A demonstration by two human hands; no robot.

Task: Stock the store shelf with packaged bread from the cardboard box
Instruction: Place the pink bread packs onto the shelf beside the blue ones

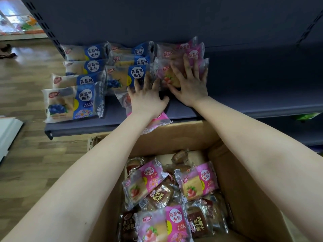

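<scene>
Both of my hands lie on bread packs on the dark blue shelf. My right hand presses with spread fingers on a pink strawberry pack at the front of a pink stack. My left hand rests flat on another pink pack that overhangs the shelf's front edge. Blue blueberry packs fill the shelf's left part in rows. Below, the open cardboard box holds several pink packs and brown packs.
The shelf's right half is bare, with a lower shelf edge beneath it. Wooden floor lies to the left, with a white board at the left edge. The shelf's upright post rises at the back left.
</scene>
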